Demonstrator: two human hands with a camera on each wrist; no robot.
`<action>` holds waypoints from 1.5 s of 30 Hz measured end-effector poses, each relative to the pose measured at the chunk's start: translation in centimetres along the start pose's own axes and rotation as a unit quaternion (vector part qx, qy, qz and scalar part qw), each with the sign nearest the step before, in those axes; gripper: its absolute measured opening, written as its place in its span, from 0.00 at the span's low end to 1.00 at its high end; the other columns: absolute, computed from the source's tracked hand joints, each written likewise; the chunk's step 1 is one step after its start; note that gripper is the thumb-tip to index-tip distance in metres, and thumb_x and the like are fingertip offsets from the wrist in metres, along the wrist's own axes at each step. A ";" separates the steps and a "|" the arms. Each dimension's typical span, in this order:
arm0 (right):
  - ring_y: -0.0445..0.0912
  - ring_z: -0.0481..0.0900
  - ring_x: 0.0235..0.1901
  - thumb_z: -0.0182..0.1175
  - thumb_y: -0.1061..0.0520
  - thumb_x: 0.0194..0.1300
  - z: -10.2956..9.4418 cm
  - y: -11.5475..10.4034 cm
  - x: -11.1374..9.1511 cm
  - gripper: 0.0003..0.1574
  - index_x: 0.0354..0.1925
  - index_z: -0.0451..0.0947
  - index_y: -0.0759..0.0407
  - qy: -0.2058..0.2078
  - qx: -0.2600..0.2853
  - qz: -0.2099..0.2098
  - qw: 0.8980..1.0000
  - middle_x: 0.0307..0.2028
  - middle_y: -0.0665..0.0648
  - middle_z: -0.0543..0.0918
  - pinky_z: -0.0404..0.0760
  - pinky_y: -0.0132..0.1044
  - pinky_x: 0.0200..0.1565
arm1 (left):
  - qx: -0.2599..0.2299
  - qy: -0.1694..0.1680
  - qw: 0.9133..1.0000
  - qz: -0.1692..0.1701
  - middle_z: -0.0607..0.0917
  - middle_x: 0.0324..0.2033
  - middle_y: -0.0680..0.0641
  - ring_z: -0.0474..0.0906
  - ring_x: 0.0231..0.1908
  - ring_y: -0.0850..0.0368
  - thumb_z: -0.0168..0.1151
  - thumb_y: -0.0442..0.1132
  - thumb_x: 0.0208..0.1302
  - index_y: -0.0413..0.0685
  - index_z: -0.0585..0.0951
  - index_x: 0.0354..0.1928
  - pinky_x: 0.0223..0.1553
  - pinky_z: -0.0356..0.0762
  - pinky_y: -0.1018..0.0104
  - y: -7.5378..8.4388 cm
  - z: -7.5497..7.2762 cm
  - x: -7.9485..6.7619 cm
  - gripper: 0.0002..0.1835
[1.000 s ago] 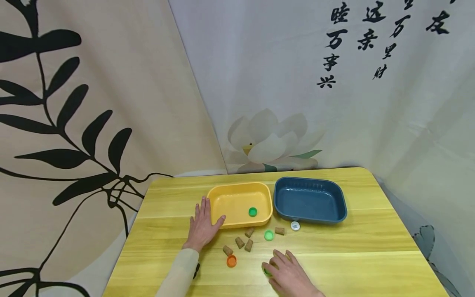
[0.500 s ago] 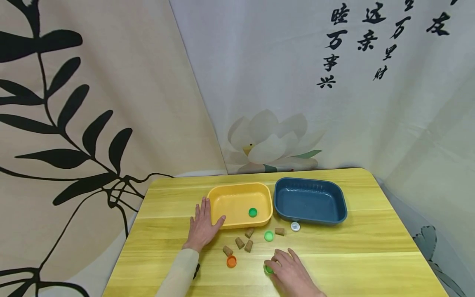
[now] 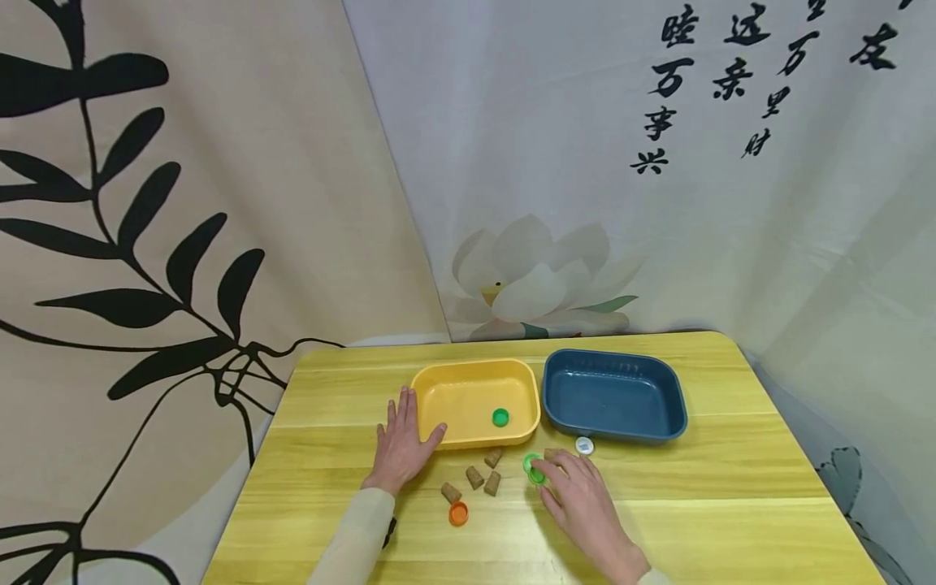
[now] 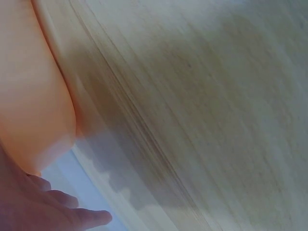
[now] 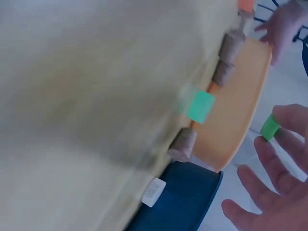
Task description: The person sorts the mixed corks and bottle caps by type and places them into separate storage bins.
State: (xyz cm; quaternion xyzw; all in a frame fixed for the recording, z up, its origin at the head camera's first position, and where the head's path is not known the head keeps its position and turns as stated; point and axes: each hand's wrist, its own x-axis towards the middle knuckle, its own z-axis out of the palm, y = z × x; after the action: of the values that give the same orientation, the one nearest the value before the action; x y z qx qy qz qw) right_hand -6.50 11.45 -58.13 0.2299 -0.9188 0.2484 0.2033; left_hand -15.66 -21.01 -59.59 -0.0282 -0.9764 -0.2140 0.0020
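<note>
My left hand (image 3: 400, 448) rests at the left side of the yellow tray (image 3: 424, 398), fingers straight and thumb along its near edge. A green bottle cap (image 3: 500, 418) lies inside that tray. With thumb and fingertips my right hand (image 3: 581, 500) pinches a light green bottle cap (image 5: 270, 127) above the table. In the head view it partly overlaps another light green cap (image 5: 201, 106) standing on the table. A cork (image 5: 183, 144) lies close by, mostly hidden by the right hand in the head view. A white cap (image 3: 584, 445) sits just beyond the fingers.
A dark blue tray (image 3: 614, 398) stands right of the yellow one. Several corks (image 3: 474, 477) and an orange cap (image 3: 458, 513) are spread over the table (image 3: 702, 528) in front of the yellow tray. Behind the table hang printed curtains (image 3: 526, 162).
My right hand has lifted the light green cap from the near part of the table and carried it forward toward the trays. My left hand stays at the yellow tray.
</note>
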 end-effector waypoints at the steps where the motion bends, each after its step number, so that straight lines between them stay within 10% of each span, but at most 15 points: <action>1: 0.59 0.83 0.55 0.82 0.61 0.49 0.0 0.1 0.4 0.31 0.53 0.85 0.52 0.006 0.003 0.004 1.000 0.47 0.55 0.86 0.78 0.66 0.56 | 0.001 0.001 1.000 0.000 0.43 0.83 0.40 0.43 0.79 0.31 0.47 0.73 0.71 0.40 0.43 0.83 0.69 0.49 0.22 0.0 0.0 0.0 0.56; 28: 0.59 0.80 0.52 0.77 0.56 0.61 3.6 1.9 10.6 0.22 0.53 0.86 0.54 0.020 -0.044 0.028 0.998 0.43 0.57 0.84 0.70 0.73 0.60 | 0.001 -0.004 1.000 -0.005 0.42 0.83 0.42 0.42 0.79 0.32 0.49 0.70 0.72 0.41 0.43 0.83 0.69 0.48 0.21 0.1 -0.3 0.0 0.54; 45: 0.61 0.77 0.59 0.76 0.50 0.62 4.6 2.3 10.9 0.28 0.59 0.84 0.54 -0.026 -0.082 0.056 0.995 0.50 0.58 0.83 0.68 0.74 0.62 | 0.004 -0.009 1.000 -0.008 0.42 0.83 0.42 0.42 0.79 0.31 0.49 0.69 0.73 0.40 0.43 0.83 0.69 0.49 0.22 0.1 -0.3 -0.1 0.54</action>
State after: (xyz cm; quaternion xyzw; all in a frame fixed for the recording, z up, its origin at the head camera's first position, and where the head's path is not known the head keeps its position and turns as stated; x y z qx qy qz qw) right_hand -17.78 7.20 -57.27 0.1674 -0.9523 0.1776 0.1834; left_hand -15.61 -21.10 -59.27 -0.0222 -0.9774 -0.2102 -0.0088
